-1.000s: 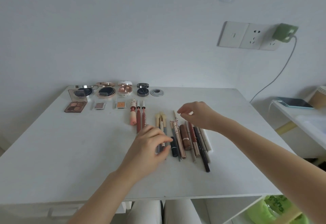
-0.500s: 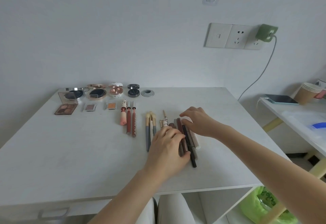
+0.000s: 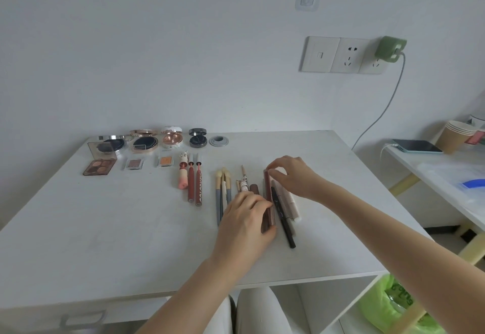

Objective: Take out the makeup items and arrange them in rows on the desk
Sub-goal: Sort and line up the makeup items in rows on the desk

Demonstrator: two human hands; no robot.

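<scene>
With the left hand (image 3: 245,224) gripping the near end of the dark red pencil (image 3: 268,202) and the right hand (image 3: 294,176) fingers pinching its far tip among the pens mid-bench (image 3: 105,228), best slide it straight, parallel to the black pen (image 3: 283,218), without nudging neighbours.

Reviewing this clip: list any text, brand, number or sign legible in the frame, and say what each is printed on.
"COLORKEY": white letters running along the red lip tube, the right one of the pair beside the pink tube.
Green print on the green plastic bag under the desk: blurred, not readable.
Small print on the black pencil and the clear lid of the orange eyeshadow pan: too small to read.
Nothing else carries legible text.
</scene>
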